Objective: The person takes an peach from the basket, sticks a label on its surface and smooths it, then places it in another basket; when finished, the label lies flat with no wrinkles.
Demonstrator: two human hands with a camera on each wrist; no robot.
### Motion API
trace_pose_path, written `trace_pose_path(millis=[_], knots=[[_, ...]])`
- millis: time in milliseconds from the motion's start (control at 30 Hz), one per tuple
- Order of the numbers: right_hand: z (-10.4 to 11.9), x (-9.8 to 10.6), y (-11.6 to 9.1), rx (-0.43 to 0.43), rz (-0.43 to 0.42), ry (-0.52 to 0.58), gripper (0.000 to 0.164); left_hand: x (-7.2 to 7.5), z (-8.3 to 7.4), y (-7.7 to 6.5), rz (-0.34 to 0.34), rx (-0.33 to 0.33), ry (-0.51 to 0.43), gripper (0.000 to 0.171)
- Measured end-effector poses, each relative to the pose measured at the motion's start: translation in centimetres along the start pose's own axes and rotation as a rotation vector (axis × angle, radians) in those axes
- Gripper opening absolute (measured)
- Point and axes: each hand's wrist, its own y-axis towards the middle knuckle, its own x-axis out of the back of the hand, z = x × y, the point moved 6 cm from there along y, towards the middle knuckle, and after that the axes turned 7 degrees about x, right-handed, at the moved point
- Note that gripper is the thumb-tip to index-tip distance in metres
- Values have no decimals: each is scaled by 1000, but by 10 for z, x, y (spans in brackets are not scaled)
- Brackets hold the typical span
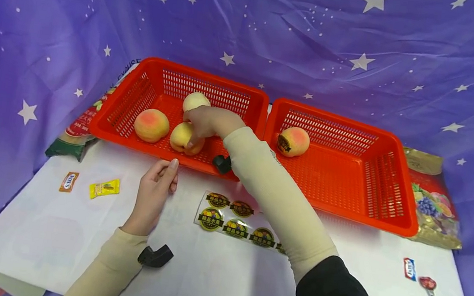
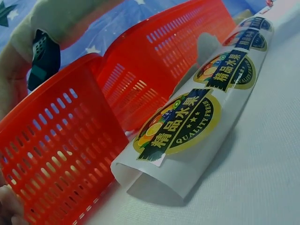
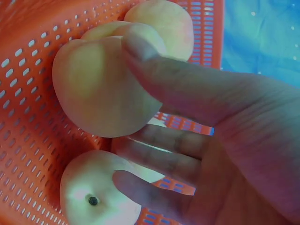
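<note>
My right hand (image 1: 211,120) reaches into the left red basket (image 1: 164,156) and holds a yellowish peach (image 1: 181,136) near its front wall. In the right wrist view the thumb lies on top of this peach (image 3: 93,89), with fingers curled below it. Another peach (image 1: 151,125) with a pink blush sits to its left, and a paler one (image 1: 197,99) lies behind, partly covered by the hand. My left hand (image 1: 154,192) rests at the basket's front, fingers loosely bent, thumb tip by the rim. No object shows in it.
The right red basket (image 1: 404,210) holds a peach (image 1: 295,140) with a dark label. A curling sheet of round fruit stickers (image 1: 228,217) lies in front, partly under the right arm. Small candies (image 1: 104,188), a lollipop (image 1: 428,283) and printed bags (image 1: 436,204) lie around.
</note>
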Motion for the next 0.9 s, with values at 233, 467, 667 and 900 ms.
trace_pose_path(millis=[233, 467, 667, 900], knots=[[2, -3, 5, 8, 32, -30, 55, 3, 2, 0, -18, 5, 10, 40], [-1, -6, 6, -4, 60, -19, 61, 1, 1, 1, -9, 12, 29, 48], [2, -3, 2, 7, 41, -62, 54, 0, 2, 1, -5, 13, 35, 46], [13, 26, -53, 75, -157, -164, 55, 3, 0, 2, 8, -5, 52, 46]])
